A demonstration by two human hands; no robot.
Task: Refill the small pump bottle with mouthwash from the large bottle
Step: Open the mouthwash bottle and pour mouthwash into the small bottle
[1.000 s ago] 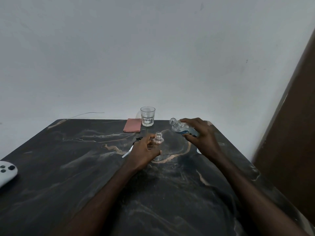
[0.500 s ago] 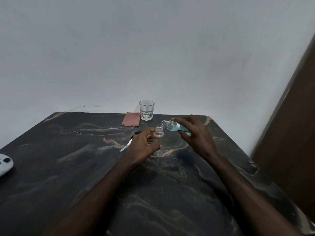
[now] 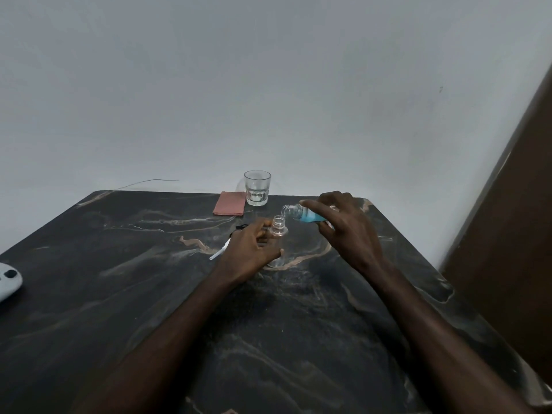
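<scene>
Tipping further now, the large clear bottle of blue mouthwash [image 3: 304, 216] in the right hand's [image 3: 346, 231] pinch nears the small clear pump bottle [image 3: 278, 234]; left hand [image 3: 251, 249] wrapped around it; narrow neck, spill likely.

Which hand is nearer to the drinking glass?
Right. The right hand tilts the large bottle just right of the drinking glass; the left hand grips the small bottle farther forward.

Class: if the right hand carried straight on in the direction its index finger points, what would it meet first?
Probably the small bottle's open neck, just beyond the right hand and large bottle; depth is uncertain.
</scene>
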